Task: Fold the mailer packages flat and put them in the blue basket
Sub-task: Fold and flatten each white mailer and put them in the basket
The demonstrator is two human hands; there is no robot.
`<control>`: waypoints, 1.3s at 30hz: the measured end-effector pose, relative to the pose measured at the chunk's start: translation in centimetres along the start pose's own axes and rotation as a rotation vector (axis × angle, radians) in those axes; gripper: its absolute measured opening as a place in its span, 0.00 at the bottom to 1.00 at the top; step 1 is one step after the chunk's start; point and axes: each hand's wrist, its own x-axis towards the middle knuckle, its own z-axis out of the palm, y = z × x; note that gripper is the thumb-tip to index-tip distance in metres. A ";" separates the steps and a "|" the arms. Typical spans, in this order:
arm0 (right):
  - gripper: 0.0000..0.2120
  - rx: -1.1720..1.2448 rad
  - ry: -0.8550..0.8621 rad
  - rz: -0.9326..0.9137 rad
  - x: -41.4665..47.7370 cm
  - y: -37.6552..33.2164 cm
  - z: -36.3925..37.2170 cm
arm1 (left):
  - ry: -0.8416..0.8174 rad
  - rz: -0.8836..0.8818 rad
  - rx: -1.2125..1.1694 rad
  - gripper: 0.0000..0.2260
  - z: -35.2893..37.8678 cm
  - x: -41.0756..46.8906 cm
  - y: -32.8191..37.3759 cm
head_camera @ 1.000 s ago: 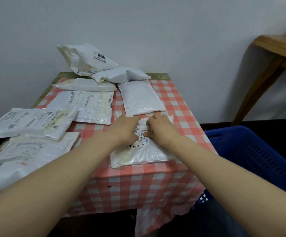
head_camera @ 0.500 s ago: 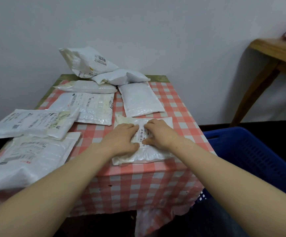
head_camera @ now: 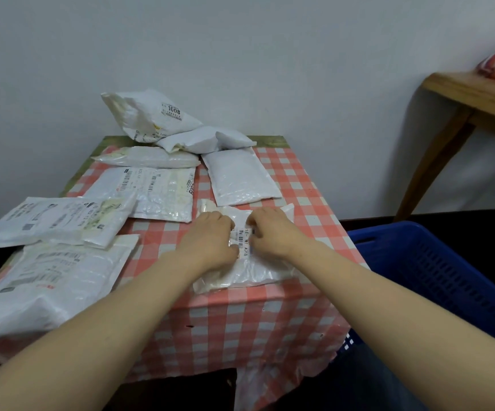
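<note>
A crumpled white mailer (head_camera: 258,271) with a barcode label lies at the front of the checked table (head_camera: 308,185). My left hand (head_camera: 210,240) and my right hand (head_camera: 273,232) sit side by side on its middle. Their fingers are curled down into the plastic and bunch it at the label. The mailer's far edge shows just beyond my knuckles. The blue basket (head_camera: 436,262) stands on the floor to the right of the table, below the tabletop, and its inside is mostly out of view.
Several other white mailers cover the left and back of the table: a flat one (head_camera: 240,179) just behind my hands, a labelled one (head_camera: 154,191), a puffy one (head_camera: 148,114) against the wall. A wooden side table (head_camera: 474,99) stands at far right.
Both hands slid from the mailer's far edge back toward me onto its middle, uncovering the far edge. The mailer stayed where it was.
</note>
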 end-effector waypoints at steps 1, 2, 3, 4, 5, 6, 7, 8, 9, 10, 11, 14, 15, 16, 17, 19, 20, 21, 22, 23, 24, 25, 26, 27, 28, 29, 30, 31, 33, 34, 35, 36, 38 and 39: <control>0.21 0.032 0.053 0.006 -0.5 0.1 0.0 | 0.078 0.001 0.001 0.22 0.2 -0.4 0.3; 0.23 0.032 0.108 0.009 -1.0 0.2 0.1 | 0.143 -0.001 -0.002 0.23 0.4 -0.7 0.6; 0.23 -0.005 0.138 0.017 -1.4 0.3 0.4 | 0.169 -0.010 -0.004 0.23 0.7 -0.8 0.8; 0.24 -0.054 0.122 0.041 -1.7 0.4 0.8 | 0.148 -0.028 -0.004 0.23 1.1 -0.8 0.9; 0.25 -0.088 0.075 0.076 -1.9 0.6 1.3 | 0.094 -0.050 -0.003 0.24 1.5 -0.8 0.9; 0.26 -0.100 0.016 0.111 -1.9 0.9 2.0 | 0.035 -0.071 0.002 0.25 2.1 -0.8 0.9; 0.26 -0.094 -0.030 0.139 -1.8 1.2 2.6 | -0.008 -0.084 0.010 0.26 2.6 -0.7 0.7; 0.26 -0.079 -0.052 0.157 -1.8 1.4 3.0 | -0.031 -0.087 0.021 0.26 3.1 -0.6 0.5; 0.26 -0.068 -0.055 0.162 -1.7 1.7 3.5 | -0.036 -0.083 0.033 0.26 3.5 -0.5 0.3; 0.26 -0.064 -0.053 0.162 -1.6 1.8 3.8 | -0.036 -0.078 0.042 0.26 3.9 -0.4 0.2; 0.26 -0.066 -0.059 0.161 -1.6 1.9 4.0 | -0.037 -0.075 0.047 0.26 4.1 -0.4 0.2; 0.26 -0.072 -0.064 0.169 -1.3 2.1 4.2 | -0.043 -0.080 0.047 0.25 4.3 -0.3 0.1; 0.25 -0.073 -0.059 0.169 -1.3 2.1 4.2 | -0.046 -0.081 0.048 0.25 4.3 -0.3 0.1; 0.25 -0.074 -0.059 0.171 -1.2 2.2 4.3 | -0.052 -0.080 0.049 0.25 4.4 -0.2 0.1; 0.25 -0.073 -0.057 0.172 -1.3 2.1 4.3 | -0.049 -0.083 0.054 0.25 4.4 -0.3 0.1; 0.25 -0.071 -0.057 0.173 -1.4 2.1 4.3 | -0.039 -0.081 0.058 0.25 4.4 -0.3 0.1; 0.25 -0.072 -0.058 0.173 -1.4 2.1 4.3 | -0.034 -0.080 0.058 0.25 4.4 -0.2 0.1; 0.25 -0.073 -0.054 0.173 -1.3 2.1 4.3 | -0.029 -0.080 0.055 0.24 4.4 -0.2 0.1; 0.25 -0.072 -0.048 0.175 -1.3 2.0 4.3 | -0.025 -0.080 0.053 0.24 4.4 -0.2 0.1; 0.25 -0.072 -0.045 0.179 -1.4 2.0 4.3 | -0.027 -0.079 0.053 0.24 4.4 -0.3 0.1; 0.25 -0.074 -0.047 0.180 -1.4 1.9 4.3 | -0.037 -0.078 0.055 0.24 4.4 -0.3 0.1; 0.25 -0.075 -0.054 0.178 -1.5 1.9 4.3 | -0.053 -0.078 0.053 0.24 4.2 -0.3 0.2; 0.25 -0.072 -0.063 0.174 -1.5 1.9 4.2 | -0.069 -0.079 0.043 0.24 3.9 -0.2 0.2; 0.25 -0.060 -0.059 0.168 -1.4 1.9 3.9 | -0.070 -0.080 0.034 0.24 3.4 0.0 0.2; 0.24 -0.036 -0.031 0.160 -1.2 1.9 3.5 | -0.049 -0.081 0.035 0.23 2.8 0.5 0.1; 0.23 -0.008 0.025 0.153 -0.9 1.9 3.2 | -0.008 -0.079 0.059 0.21 2.4 1.0 0.0; 0.22 0.006 0.088 0.151 -0.5 2.0 2.9 | 0.032 -0.078 0.101 0.21 2.2 1.3 0.0; 0.22 -0.002 0.128 0.155 0.0 2.0 2.8 | 0.053 -0.080 0.137 0.21 2.2 1.5 -0.1; 0.24 -0.029 0.080 0.184 0.7 2.1 3.1 | 0.007 -0.097 0.135 0.24 2.9 1.6 -0.1; 0.24 -0.030 0.018 0.203 1.0 2.1 3.3 | -0.031 -0.104 0.121 0.25 3.3 1.6 -0.1; 0.24 -0.027 -0.033 0.213 1.3 2.2 3.5 | -0.050 -0.108 0.106 0.25 3.6 1.7 -0.2; 0.24 -0.023 -0.062 0.215 1.4 2.4 3.6 | -0.052 -0.107 0.093 0.25 3.8 1.9 -0.3; 0.24 -0.029 -0.066 0.208 1.6 2.5 3.7 | -0.031 -0.111 0.090 0.24 3.9 1.9 -0.4; 0.24 -0.037 -0.056 0.202 1.7 2.5 3.7 | -0.013 -0.112 0.097 0.24 3.9 2.0 -0.3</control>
